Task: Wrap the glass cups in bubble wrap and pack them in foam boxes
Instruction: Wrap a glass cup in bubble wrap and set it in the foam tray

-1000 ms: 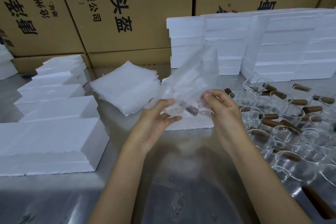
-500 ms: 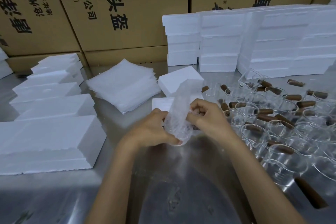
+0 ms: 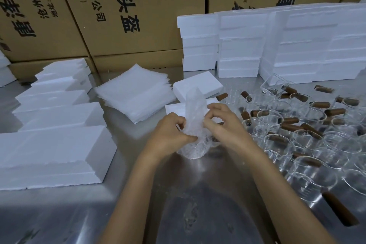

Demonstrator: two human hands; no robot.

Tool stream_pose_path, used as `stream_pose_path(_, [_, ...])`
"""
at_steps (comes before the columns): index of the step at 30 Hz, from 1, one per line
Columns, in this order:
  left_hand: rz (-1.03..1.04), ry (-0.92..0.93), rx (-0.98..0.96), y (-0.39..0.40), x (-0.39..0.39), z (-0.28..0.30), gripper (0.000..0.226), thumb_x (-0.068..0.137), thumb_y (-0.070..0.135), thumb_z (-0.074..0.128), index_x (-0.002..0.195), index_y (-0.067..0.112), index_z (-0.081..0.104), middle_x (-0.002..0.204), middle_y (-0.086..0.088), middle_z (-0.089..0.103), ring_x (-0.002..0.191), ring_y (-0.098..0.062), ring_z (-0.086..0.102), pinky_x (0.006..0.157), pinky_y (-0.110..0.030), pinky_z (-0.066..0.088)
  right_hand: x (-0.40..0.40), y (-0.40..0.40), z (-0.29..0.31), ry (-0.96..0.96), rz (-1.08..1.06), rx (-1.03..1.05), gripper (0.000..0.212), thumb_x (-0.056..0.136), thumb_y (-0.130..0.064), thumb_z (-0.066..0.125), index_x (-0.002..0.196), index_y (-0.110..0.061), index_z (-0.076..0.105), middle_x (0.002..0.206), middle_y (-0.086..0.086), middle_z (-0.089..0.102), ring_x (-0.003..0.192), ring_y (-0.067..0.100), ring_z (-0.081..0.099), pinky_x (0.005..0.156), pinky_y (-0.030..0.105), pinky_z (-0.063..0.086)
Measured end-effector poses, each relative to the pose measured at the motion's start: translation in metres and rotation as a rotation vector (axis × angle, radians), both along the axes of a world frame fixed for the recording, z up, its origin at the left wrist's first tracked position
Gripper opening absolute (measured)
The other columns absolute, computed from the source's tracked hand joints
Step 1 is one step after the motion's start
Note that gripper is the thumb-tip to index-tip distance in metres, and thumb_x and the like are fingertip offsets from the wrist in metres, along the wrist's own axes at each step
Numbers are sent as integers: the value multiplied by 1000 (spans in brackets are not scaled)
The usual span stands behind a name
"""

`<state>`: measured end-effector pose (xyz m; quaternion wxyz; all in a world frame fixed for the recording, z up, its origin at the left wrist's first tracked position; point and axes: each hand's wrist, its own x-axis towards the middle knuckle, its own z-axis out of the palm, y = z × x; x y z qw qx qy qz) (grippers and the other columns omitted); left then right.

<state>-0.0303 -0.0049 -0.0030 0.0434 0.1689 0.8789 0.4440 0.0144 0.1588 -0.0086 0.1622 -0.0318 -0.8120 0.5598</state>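
A glass cup sits inside a sheet of bubble wrap [image 3: 195, 125] at the table's middle, its base bulging low against the steel surface. My left hand [image 3: 170, 134] grips the wrap from the left with curled fingers. My right hand [image 3: 221, 125] pinches it from the right. A loose flap of wrap stands up between the hands. Just behind lies an open foam box [image 3: 174, 108] and its lid [image 3: 196, 85]. Several bare glass cups [image 3: 309, 134] with brown handles crowd the right side.
A pile of bubble wrap sheets [image 3: 134, 95] lies behind left. Closed foam boxes [image 3: 53, 152] line the left side, more foam boxes [image 3: 277, 45] are stacked at the back right. Cardboard cartons [image 3: 128, 16] wall off the rear. Bare steel table [image 3: 198, 204] lies in front.
The spread sheet held up in the air came down to the table and was bunched tight round the cup. Both hands closed in on it.
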Motion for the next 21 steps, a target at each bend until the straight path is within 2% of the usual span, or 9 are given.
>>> stream_pose_path(3, [-7,-18,-17,-3,-2,-1,25,65,25,90,76,26,68,96,3,62,82,-13,60,60,-20,44,4,-6,9,148,54,-180,12,84,-3,65,76,-12,68,88,7,69,82,14,64,77,27,52])
stream_pose_path(6, [-64,-63,66,-1,0,1,40,61,38,77,92,16,69,98,0,69,94,-16,66,75,-30,56,10,-8,15,154,122,-196,11,82,-10,62,86,-20,65,69,21,61,57,14,48,54,17,41])
stream_pose_path(8, [-54,-97,168,4,1,4,43,61,40,59,80,3,58,87,-3,65,95,-17,61,78,-16,51,11,-10,11,120,134,-31,8,79,-19,61,81,-24,66,68,9,63,61,10,51,59,17,41])
stream_pose_path(9, [-33,-116,183,5,2,6,30,61,34,55,72,6,51,79,-1,57,89,-15,55,70,-7,44,11,-12,8,112,123,62,7,78,-19,63,76,-24,67,71,0,65,69,7,55,66,18,43])
stream_pose_path(10, [-40,-130,180,3,3,9,21,61,26,55,71,9,49,74,2,50,78,-11,50,60,-6,39,10,-14,5,104,105,137,11,78,-18,66,71,-26,67,73,-9,65,76,4,56,72,19,42])
stream_pose_path(13, [-103,-253,213,-10,4,12,25,66,4,64,91,11,62,74,-2,53,58,-15,45,48,-18,39,8,-16,1,119,83,298,24,77,-20,67,63,-37,58,73,-26,60,87,3,52,75,12,37])
stream_pose_path(16, [-151,-269,190,-19,5,17,30,75,-7,66,101,8,64,81,-4,58,61,-21,48,51,-21,44,5,-18,-2,147,92,447,13,74,-31,55,61,-28,56,66,-18,56,85,7,45,74,9,32])
stream_pose_path(19, [-203,-269,138,-25,6,23,34,67,11,72,100,16,66,77,4,61,59,-16,54,56,-18,47,3,-16,-5,143,56,517,27,74,-34,49,62,-17,66,73,-17,57,91,7,39,86,22,34])
stream_pose_path(21, [-211,-282,97,-29,6,25,41,59,29,74,98,21,68,79,-3,66,60,-14,58,63,-18,49,2,-12,-7,157,47,608,32,80,-32,50,69,-13,73,81,-14,57,91,9,36,89,28,33])
